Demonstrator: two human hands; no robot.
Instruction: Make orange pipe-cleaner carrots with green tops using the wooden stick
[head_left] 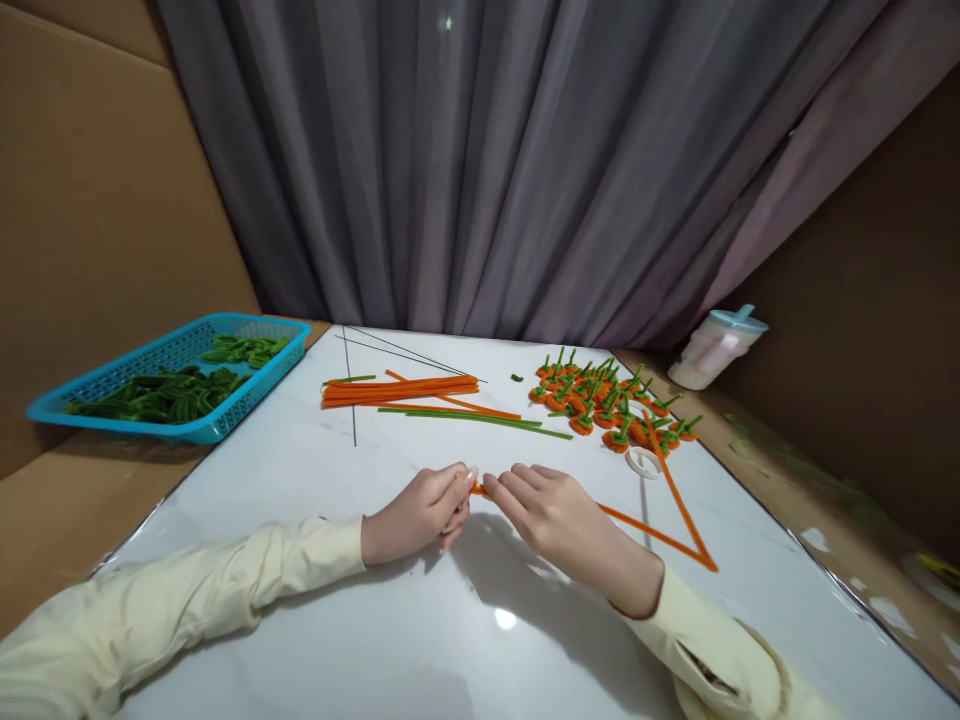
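An orange pipe cleaner (652,535) runs out from under my right hand (559,520) and bends sharply back at the right, its far arm reaching up to the small orange-and-green pieces. Its near end shows between my two hands. My left hand (420,512) is closed, thumb and fingers pinching that end. The fingers of my right hand curl over the pipe cleaner just beside it; their tips are partly hidden. Beyond my hands lies a bundle of orange pipe cleaners (401,392), with green pipe cleaners (472,418) in front of it.
Many small orange pieces with green stems (600,395) stand at the back right, near a white ring (645,463). A blue basket (202,430) holds green looped pieces at the left. Thin dark wires (409,352) lie behind the bundle. A lidded cup (716,348) stands far right.
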